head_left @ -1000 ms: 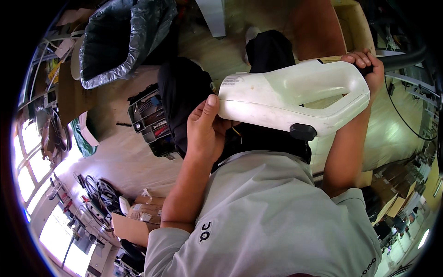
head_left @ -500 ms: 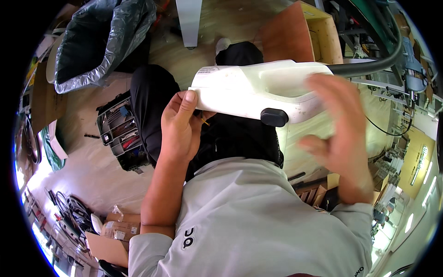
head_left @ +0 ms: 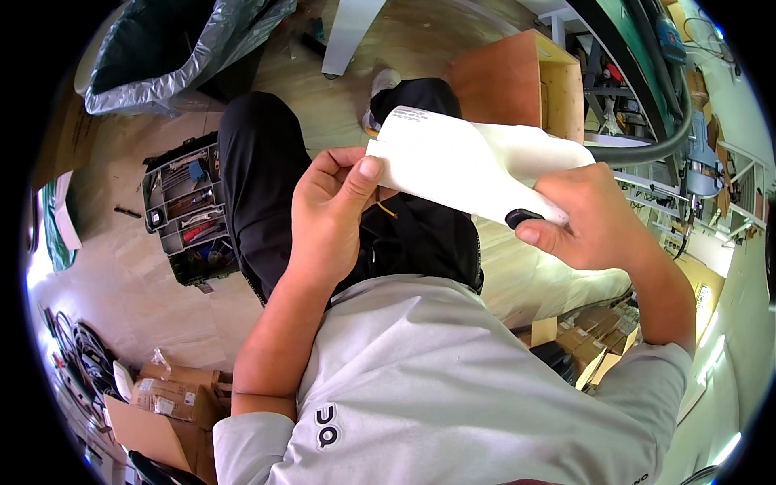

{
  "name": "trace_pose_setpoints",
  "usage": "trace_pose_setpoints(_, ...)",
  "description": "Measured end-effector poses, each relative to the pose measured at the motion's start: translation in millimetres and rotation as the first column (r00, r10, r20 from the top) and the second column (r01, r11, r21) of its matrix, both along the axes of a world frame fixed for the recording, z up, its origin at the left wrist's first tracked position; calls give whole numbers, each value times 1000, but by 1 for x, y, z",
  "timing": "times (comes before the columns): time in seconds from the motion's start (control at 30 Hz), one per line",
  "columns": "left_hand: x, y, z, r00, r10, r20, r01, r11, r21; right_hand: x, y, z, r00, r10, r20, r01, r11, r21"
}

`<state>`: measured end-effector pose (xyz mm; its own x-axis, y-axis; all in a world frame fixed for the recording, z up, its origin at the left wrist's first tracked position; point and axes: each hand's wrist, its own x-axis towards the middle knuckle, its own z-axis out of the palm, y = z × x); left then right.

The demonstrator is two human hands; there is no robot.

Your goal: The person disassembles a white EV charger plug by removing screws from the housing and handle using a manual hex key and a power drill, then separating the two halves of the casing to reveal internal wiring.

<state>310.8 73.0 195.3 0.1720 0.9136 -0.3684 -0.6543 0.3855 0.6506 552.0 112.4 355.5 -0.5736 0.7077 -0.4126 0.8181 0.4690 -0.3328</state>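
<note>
Across my lap lies a white EV charging gun (head_left: 453, 162), held up in both hands, with a printed label at its left end. My left hand (head_left: 327, 214) pinches that left end, thumb on top and fingers beneath. A thin yellow wire (head_left: 388, 210) dangles just below it. Around the grip on the right, my right hand (head_left: 594, 214) is closed, its thumb beside the black button (head_left: 523, 217). A thick black cable (head_left: 647, 155) runs from the gun's right end. The underside of the gun is hidden.
Left of my knee, an open toolbox (head_left: 190, 210) holds several tools on the floor. A bin with a silver-grey liner (head_left: 153, 97) stands at far left. A wooden box (head_left: 501, 85) sits ahead; cardboard boxes (head_left: 174, 396) are at lower left, others at right.
My right hand, blurred and apart from the gun before, has closed around its grip. The gun has tilted, its right end lower and turned, and my left hand has shifted slightly right.
</note>
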Motion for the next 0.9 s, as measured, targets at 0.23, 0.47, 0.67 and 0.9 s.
trace_pose_setpoints(0.23, -8, -9, 1, 721, 5, -693, 135, 980, 147, 3, -7, -5, 996, 54, -76, -50, 997, 64)
trace_pose_setpoints(0.47, -13, -1, 3, 782, -123, -612, 292, 938, 185, 8, -10, -11, 995, 78, -59, -75, 996, 53)
trace_pose_setpoints(0.67, -9, -2, 13, 856, -154, -493, 234, 966, 105, 12, -9, -12, 994, 64, -83, -59, 996, 62)
trace_pose_setpoints(0.9, -22, -1, 19, 919, -227, -322, 242, 970, 7, 10, -7, -7, 992, 80, -95, -74, 996, 58)
